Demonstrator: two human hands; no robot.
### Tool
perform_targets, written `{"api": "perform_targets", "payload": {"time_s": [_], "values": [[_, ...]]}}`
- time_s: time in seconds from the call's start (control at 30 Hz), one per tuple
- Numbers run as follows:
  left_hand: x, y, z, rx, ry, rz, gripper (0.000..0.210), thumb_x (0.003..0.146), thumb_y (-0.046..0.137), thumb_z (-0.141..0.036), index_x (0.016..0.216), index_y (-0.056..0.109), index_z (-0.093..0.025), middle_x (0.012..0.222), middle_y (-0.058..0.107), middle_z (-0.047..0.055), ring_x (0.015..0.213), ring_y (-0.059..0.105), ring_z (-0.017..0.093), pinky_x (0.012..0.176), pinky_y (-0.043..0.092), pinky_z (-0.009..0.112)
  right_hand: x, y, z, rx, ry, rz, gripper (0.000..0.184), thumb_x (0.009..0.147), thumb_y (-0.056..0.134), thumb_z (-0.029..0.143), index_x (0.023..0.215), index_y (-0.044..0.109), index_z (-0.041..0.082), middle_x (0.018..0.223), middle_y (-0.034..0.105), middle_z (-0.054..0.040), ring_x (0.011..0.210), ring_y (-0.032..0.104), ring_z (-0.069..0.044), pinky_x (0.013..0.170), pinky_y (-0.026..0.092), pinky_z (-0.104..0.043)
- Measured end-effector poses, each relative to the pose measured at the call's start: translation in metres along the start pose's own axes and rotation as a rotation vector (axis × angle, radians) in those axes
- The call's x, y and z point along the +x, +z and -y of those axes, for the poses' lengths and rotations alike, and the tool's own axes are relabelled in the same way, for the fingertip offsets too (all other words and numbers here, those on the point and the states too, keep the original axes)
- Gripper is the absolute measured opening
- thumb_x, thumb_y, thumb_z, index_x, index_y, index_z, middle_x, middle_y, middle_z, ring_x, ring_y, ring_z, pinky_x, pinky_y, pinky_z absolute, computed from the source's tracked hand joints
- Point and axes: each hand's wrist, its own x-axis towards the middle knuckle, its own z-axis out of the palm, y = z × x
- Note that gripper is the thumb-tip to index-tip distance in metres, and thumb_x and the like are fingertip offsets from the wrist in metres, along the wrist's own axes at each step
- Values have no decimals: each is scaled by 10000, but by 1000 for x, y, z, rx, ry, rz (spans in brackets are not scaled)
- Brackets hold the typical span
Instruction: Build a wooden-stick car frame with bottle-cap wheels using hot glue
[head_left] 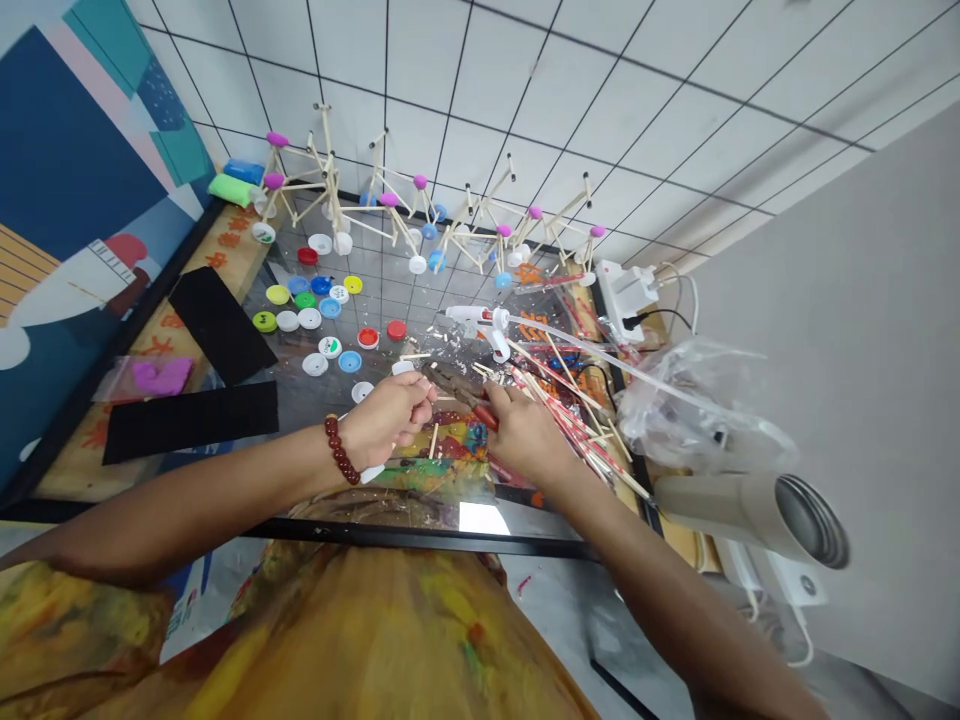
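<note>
My right hand (525, 430) is wrapped round the red handles of a pair of pliers (454, 388), whose dark jaws point left toward my left hand. My left hand (394, 412), with a beaded bracelet at the wrist, is closed in a pinch beside the jaw tips. What its fingers hold, if anything, is too small to make out. Short cut pieces of stick and pale crumbs lie around the jaws, and one short stick (434, 441) rests on the glass table top (420, 505) below. A white glue gun (480, 320) lies just beyond the pliers.
Bundled wooden sticks (570, 420) lie right of my right hand. Coloured bottle caps (328, 308) spread at left, near black strips (225, 325). Stick figures with caps (390, 205) line the wall. A power strip (626, 300), plastic bag (690, 400) and cylindrical container (720, 505) stand right.
</note>
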Motion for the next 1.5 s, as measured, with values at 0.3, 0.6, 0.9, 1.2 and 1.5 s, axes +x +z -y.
{"api": "perform_targets", "payload": {"time_s": [0.3, 0.6, 0.9, 1.2, 1.5], "values": [[-2, -22, 2, 372, 521, 13, 252, 905, 551, -361, 752, 576, -163, 585, 450, -28, 546, 380, 87, 502, 295, 184, -25, -11, -1, 760, -118, 188, 320, 903, 486, 302, 1183, 579, 178, 858, 665, -49, 708, 619, -189, 671, 492, -307], [-1, -33, 12, -143, 278, 106, 212, 825, 687, -302, 905, 665, -107, 672, 474, -16, 501, 341, 44, 436, 248, 168, -51, 4, -29, 506, -20, 122, 643, 840, 593, 228, 1446, 379, 201, 1338, 515, -153, 1231, 505, -294, 1040, 406, -480], [10, -6, 20, -655, 70, 6, 106, 895, 543, -46, 905, 625, -113, 804, 674, 51, 749, 675, 115, 754, 570, 250, -58, 31, 0, 702, 132, -123, 511, 840, 650, 382, 1285, 470, 206, 1125, 626, -105, 1027, 621, -276, 915, 497, -434], [-1, 30, 43, -730, 85, 16, 52, 883, 608, -103, 910, 642, -131, 767, 675, 30, 683, 661, 101, 695, 565, 220, -44, 51, 37, 1030, 106, -371, 724, 724, 799, 445, 1308, 419, 248, 1285, 565, -112, 1190, 553, -278, 1045, 431, -437], [-3, 32, 49, -648, 180, 18, 197, 746, 787, -188, 909, 694, -128, 801, 697, 41, 759, 664, 136, 699, 560, 252, -44, 70, 34, 1155, 163, -361, 812, 664, 842, 446, 1338, 431, 257, 1322, 572, -106, 1192, 567, -289, 1009, 479, -453]]}}
